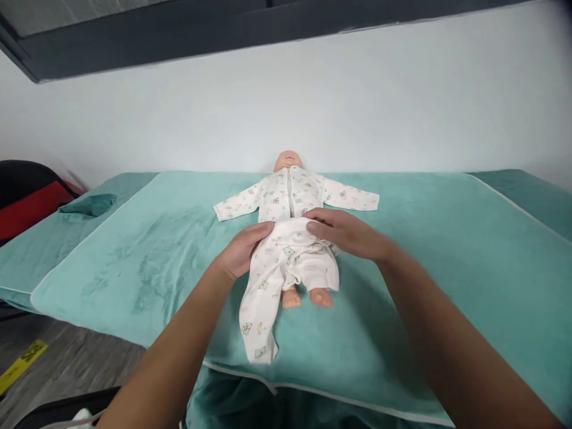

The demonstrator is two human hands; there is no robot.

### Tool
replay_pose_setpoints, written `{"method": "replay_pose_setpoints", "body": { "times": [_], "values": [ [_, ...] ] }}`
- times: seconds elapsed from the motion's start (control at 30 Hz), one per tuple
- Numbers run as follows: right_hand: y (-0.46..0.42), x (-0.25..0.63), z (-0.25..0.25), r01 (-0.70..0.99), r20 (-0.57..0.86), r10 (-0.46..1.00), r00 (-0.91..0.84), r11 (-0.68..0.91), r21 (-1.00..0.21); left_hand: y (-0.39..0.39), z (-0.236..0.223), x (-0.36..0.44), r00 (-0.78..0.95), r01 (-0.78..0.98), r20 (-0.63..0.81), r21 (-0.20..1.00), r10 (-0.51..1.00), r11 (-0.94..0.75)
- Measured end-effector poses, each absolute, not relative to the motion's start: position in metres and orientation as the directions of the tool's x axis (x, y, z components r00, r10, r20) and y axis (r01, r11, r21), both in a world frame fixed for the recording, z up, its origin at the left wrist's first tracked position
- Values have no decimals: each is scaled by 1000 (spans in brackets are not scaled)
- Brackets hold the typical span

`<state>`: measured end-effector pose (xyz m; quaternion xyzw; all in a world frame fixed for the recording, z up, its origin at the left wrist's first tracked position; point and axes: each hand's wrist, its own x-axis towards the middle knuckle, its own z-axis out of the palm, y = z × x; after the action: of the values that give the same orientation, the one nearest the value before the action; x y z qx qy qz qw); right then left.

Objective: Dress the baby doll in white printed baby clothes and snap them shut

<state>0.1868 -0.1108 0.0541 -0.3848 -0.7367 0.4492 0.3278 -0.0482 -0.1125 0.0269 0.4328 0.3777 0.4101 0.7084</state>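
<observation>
A baby doll [288, 159] lies on its back with its head toward the wall. On it is a white printed shirt [308, 189] with long sleeves spread out to both sides. White printed baby pants [264, 289] lie over its lower body, one leg stretched flat toward me, the other short and bunched. Two bare doll feet [291, 297] show below the cloth. My left hand [245, 249] is closed on the left end of the waistband, thumb on top. My right hand [337, 229] pinches the waistband's right side; some of its fingers are hidden under the cloth.
A teal padded cover [424, 262] is spread over the table against a white wall [286, 107]. To the left are a black and red item [33, 199] and folded teal cloth [87, 205]. A yellow strip [22, 364] marks the floor.
</observation>
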Motion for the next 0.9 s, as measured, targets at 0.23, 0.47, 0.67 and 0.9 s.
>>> {"method": "replay_pose_setpoints", "body": {
  "times": [0.23, 0.47, 0.67, 0.9],
  "values": [
    [-71, 138, 32, -40, -17, 864, -503, -43, -998, -87, 28, -33, 210, -304, -146, 930, 967, 206],
    [-69, 136, 10, -469, -37, 858, -513, -316, -825, -72, 0, -54, 444, -213, -178, 931, 878, 297],
    [-72, 141, 24, -109, -32, 650, -760, -175, -979, -73, -8, -59, 426, -247, -239, 897, 873, 366],
    [-77, 143, 24, 92, -103, 523, -846, -48, -995, -87, -9, -51, 163, -133, -189, 968, 968, 211]
  ]
}}
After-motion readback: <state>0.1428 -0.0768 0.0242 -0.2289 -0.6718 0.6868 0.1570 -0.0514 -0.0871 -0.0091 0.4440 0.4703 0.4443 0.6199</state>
